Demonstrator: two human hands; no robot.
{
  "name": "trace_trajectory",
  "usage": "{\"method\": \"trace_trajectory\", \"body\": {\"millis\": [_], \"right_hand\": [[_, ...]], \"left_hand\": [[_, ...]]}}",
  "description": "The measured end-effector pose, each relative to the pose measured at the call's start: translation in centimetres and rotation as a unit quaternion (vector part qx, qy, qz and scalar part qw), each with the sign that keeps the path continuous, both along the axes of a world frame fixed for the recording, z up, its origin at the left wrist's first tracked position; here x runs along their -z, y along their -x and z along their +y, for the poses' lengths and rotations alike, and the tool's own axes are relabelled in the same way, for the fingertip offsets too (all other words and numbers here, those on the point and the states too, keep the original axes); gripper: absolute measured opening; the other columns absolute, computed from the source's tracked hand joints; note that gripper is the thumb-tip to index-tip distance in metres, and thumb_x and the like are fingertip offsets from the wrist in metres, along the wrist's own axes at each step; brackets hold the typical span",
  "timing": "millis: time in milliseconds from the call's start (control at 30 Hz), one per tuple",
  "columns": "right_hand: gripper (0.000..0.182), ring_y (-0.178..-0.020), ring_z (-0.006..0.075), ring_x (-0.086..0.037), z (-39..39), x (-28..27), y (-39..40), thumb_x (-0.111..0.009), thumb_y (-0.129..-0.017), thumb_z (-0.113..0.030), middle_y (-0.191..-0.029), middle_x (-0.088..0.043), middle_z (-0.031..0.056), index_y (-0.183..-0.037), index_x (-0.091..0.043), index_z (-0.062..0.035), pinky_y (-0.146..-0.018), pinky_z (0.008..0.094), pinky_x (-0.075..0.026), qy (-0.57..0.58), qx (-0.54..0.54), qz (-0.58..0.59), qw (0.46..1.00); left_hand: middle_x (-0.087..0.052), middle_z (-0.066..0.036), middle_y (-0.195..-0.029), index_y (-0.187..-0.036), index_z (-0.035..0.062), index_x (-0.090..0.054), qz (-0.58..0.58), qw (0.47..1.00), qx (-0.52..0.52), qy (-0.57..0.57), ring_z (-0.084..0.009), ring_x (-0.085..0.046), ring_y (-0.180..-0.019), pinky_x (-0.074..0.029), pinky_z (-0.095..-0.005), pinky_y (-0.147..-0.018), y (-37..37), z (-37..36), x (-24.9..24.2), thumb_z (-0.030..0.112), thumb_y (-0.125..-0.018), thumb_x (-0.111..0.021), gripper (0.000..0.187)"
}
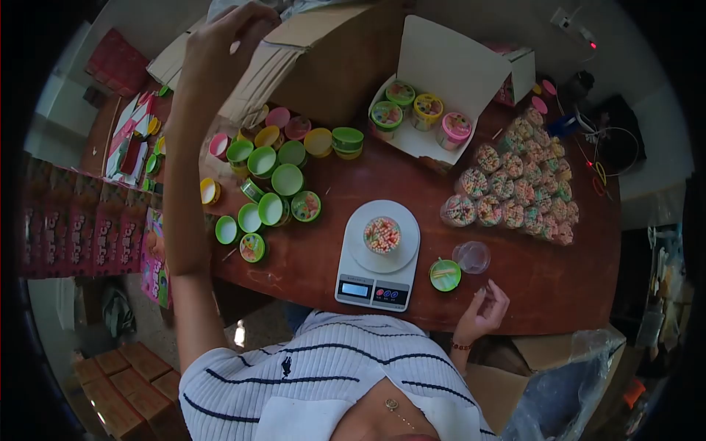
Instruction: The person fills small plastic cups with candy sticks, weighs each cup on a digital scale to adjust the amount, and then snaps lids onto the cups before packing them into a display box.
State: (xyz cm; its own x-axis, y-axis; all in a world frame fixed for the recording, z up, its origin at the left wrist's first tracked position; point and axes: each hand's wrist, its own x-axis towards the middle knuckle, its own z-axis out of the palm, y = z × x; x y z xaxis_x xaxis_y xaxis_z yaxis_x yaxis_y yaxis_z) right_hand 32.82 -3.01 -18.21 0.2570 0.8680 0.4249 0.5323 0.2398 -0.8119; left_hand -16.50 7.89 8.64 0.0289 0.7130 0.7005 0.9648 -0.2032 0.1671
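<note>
My left hand (239,31) is raised at the upper left, over the top of a large cardboard box (331,70) by some clear plastic. Its fingers are curled, and what they hold, if anything, is hidden. My right hand (485,309) rests by the table's front edge, loosely bent with fingers apart and nothing in it. Just beyond it are a green lid (446,275) with small sticks in it and a clear, round plastic cup (473,257). Between my arms stands a white kitchen scale (351,268), bearing a clear cup of colorful sticks (382,235).
Green, yellow and pink lids (287,180) crowd the table's left part. An open white carton (452,55) holds several lidded tubs (428,110). Many filled cups (507,184) stand grouped at the right. An open box (544,382) with plastic sits below the table's right edge.
</note>
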Motion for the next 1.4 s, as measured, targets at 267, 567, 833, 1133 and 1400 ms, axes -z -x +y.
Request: {"method": "trace_trajectory", "body": {"millis": [267, 567, 833, 1133, 1400], "right_hand": [[0.018, -0.088, 0.0108, -0.061, -1.5, 4.6, -3.3, -0.060, -0.102, 0.000, -0.109, -0.063, 0.0061, -0.118, -0.068, 0.0020, -0.076, 0.0245, -0.053, 0.071, 0.162, 0.120, 0.977], [0.014, -0.085, 0.0266, -0.070, -0.7, 2.8, -1.8, -0.068, -0.092, 0.002, -0.096, -0.070, 0.0128, -0.104, -0.074, -0.0021, -0.075, 0.0344, -0.055, 0.094, 0.225, -0.034, 0.969], [0.018, -0.088, 0.0275, -0.071, -0.4, 1.9, -2.0, -0.069, -0.089, 0.005, -0.097, -0.070, 0.0134, -0.105, -0.075, -0.0027, -0.077, 0.0344, -0.056, 0.120, 0.173, -0.016, 0.978], [0.020, -0.088, 0.0287, -0.071, -0.4, 1.5, -2.2, -0.069, -0.089, 0.005, -0.098, -0.070, 0.0137, -0.106, -0.075, -0.0029, -0.077, 0.0351, -0.057, 0.133, 0.156, -0.018, 0.979], [0.018, -0.088, 0.0289, -0.071, -0.4, 1.3, -2.3, -0.069, -0.090, 0.004, -0.099, -0.070, 0.0137, -0.105, -0.075, -0.0027, -0.077, 0.0354, -0.057, 0.128, 0.148, -0.007, 0.981]], "left_hand": [[-0.070, -0.012, -0.093, -0.106, 0.0040, -0.070, 0.110, 0.931, -0.081, 0.339, -0.0249, -0.068, -0.080, -0.053, -0.0362, -0.072, 23.4, 21.0, 9.2, 0.016, -0.096, -0.067, 0.016], [-0.063, -0.007, -0.089, -0.104, 0.0066, -0.068, 0.034, 0.886, -0.143, 0.441, -0.0188, -0.060, -0.075, -0.047, -0.0318, -0.066, 30.1, 26.1, 11.3, 0.018, -0.100, -0.064, 0.013], [-0.056, -0.003, -0.085, -0.102, 0.0088, -0.065, -0.033, 0.877, -0.173, 0.448, -0.0134, -0.052, -0.070, -0.042, -0.0278, -0.061, 31.5, 25.5, 12.1, 0.020, -0.103, -0.061, 0.012], [-0.049, 0.003, -0.081, -0.099, 0.0113, -0.062, -0.161, 0.868, -0.180, 0.435, -0.0073, -0.043, -0.064, -0.036, -0.0235, -0.055, 33.3, 24.1, 12.0, 0.022, -0.106, -0.058, 0.013], [-0.042, 0.007, -0.077, -0.097, 0.0136, -0.060, -0.407, 0.831, -0.108, 0.362, -0.0019, -0.035, -0.059, -0.030, -0.0195, -0.050, 36.3, 21.8, 10.7, 0.024, -0.109, -0.055, 0.016]]}}
